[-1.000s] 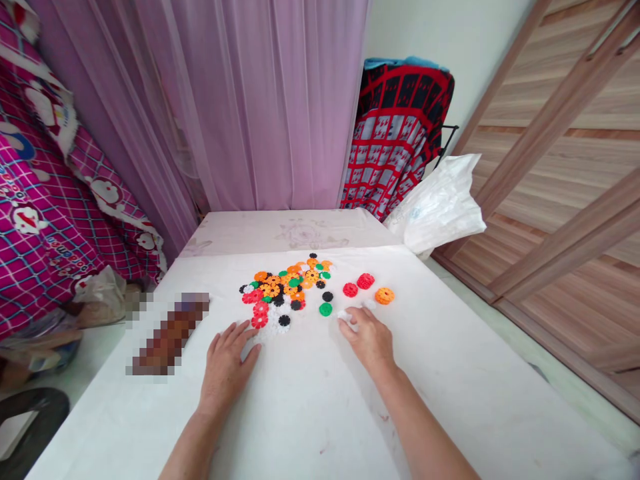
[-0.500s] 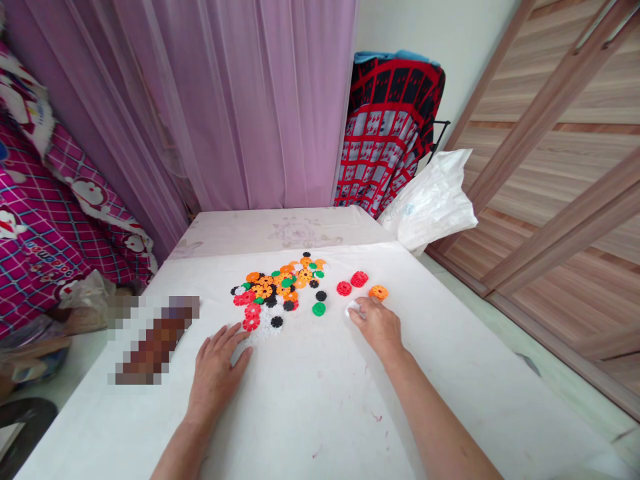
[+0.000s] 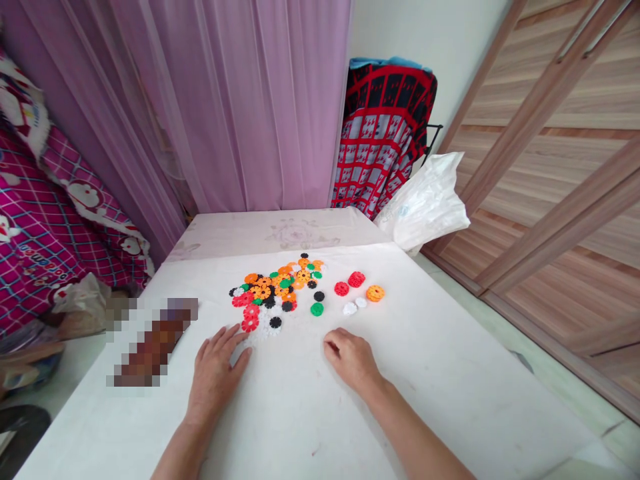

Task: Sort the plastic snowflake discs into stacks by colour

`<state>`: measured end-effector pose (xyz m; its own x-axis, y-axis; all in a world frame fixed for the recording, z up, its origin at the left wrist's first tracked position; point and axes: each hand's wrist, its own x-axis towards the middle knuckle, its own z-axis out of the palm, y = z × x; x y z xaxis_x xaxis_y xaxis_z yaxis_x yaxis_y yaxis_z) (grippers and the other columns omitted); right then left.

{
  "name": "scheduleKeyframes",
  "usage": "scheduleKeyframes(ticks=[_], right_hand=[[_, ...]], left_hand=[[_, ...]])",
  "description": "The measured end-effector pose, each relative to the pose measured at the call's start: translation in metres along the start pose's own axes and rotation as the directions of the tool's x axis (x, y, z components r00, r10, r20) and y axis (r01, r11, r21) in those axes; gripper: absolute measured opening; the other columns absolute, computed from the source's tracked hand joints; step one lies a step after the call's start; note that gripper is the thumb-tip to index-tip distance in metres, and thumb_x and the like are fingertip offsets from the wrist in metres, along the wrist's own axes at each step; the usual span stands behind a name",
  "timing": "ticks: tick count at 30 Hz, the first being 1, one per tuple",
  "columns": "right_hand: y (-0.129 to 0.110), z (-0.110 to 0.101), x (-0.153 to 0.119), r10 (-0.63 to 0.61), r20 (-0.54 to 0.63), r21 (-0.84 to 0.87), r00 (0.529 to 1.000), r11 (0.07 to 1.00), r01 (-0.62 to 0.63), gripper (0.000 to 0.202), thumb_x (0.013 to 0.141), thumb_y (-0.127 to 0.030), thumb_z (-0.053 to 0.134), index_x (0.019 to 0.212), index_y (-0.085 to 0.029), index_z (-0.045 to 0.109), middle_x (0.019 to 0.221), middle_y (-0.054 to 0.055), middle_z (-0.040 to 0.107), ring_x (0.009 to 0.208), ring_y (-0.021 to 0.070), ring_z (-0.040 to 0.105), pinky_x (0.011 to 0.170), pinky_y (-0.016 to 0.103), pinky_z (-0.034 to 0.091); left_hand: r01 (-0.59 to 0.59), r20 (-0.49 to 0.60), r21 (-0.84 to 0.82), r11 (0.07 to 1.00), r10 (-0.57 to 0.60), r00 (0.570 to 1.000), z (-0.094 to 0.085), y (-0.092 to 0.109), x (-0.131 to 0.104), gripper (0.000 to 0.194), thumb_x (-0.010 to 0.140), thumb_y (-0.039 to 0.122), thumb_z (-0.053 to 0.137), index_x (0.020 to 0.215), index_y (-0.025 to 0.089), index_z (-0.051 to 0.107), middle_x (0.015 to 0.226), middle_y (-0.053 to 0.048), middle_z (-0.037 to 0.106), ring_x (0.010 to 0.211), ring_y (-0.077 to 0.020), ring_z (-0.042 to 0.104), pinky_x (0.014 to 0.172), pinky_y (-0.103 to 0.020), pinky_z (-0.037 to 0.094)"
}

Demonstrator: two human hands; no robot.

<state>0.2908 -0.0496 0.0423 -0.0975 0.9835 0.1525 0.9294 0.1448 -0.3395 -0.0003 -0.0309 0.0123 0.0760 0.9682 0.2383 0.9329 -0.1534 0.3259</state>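
My left hand [image 3: 218, 363] lies on the table with its fingers spread, the fingertips beside a red notched disc [image 3: 250, 323] and white discs [image 3: 260, 332]. The near end of a mixed pile of orange, red, black, green and white flower-shaped plastic discs [image 3: 264, 291] is there. My right hand [image 3: 353, 360] rests with curled fingers in front of the small sorted groups, and nothing shows in it. Past it lie white discs [image 3: 350, 308], an orange stack [image 3: 375, 293], red discs [image 3: 356, 279], a green disc [image 3: 317, 309] and a black disc [image 3: 319, 296].
A white cloth covers the table [image 3: 280, 413]. At the left is a blurred-out, pixelated item [image 3: 157, 343]. A white plastic bag [image 3: 425, 200] hangs over the far right corner, near a cloth-covered chair [image 3: 385, 127]. Purple curtains [image 3: 260, 107] stand behind, wooden cabinet doors [image 3: 545, 160] at right.
My right hand has let go of the white disc by the red and orange groups and drawn back toward me and left. My left hand has stayed in place.
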Motion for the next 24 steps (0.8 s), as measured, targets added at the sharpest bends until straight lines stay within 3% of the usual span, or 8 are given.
scheduleKeyframes(ticks=[7,13,17,24], right_hand=[[-0.035,0.015,0.021,-0.048,0.065,0.122,0.997,0.992,0.04,0.019,0.084,-0.019,0.05,0.082,-0.025,0.068,0.084,-0.003,0.069,0.074,0.0107,0.062,0.068,0.019,0.039],[-0.059,0.034,0.047,0.006,0.016,0.193,1.0,0.981,-0.009,0.034,0.081,-0.03,0.058,0.116,-0.026,0.06,0.097,0.0,0.068,0.086,0.0137,0.063,0.074,0.022,0.043],[-0.079,0.037,0.062,0.03,0.051,0.084,0.998,0.996,-0.035,0.031,0.081,-0.044,0.059,0.106,-0.025,0.064,0.104,0.003,0.065,0.09,0.0165,0.062,0.074,0.025,0.043],[-0.079,0.036,0.065,0.096,0.059,0.004,0.994,0.995,-0.097,0.022,0.086,-0.034,0.053,0.102,-0.024,0.065,0.104,0.004,0.063,0.086,0.0157,0.062,0.069,0.025,0.042]], left_hand=[[0.001,-0.004,-0.021,1.0,-0.001,1.0,-0.003,0.005,-0.001,0.034,0.087,0.038,0.047,0.115,0.031,0.065,0.134,-0.003,0.059,0.13,-0.0281,0.048,0.109,-0.054,0.032],[0.017,0.014,-0.027,1.0,-0.016,1.0,-0.006,0.009,-0.002,0.033,0.087,0.037,0.048,0.114,0.029,0.066,0.135,-0.004,0.058,0.13,-0.0291,0.047,0.109,-0.055,0.032],[0.018,0.026,-0.035,0.999,-0.017,1.0,-0.004,0.009,-0.002,0.033,0.087,0.036,0.049,0.115,0.029,0.065,0.136,-0.003,0.058,0.132,-0.0292,0.046,0.109,-0.056,0.032],[0.022,0.022,-0.036,0.999,-0.021,1.0,-0.002,0.009,-0.003,0.032,0.087,0.036,0.05,0.116,0.031,0.064,0.137,-0.002,0.057,0.132,-0.0286,0.045,0.11,-0.056,0.03]])
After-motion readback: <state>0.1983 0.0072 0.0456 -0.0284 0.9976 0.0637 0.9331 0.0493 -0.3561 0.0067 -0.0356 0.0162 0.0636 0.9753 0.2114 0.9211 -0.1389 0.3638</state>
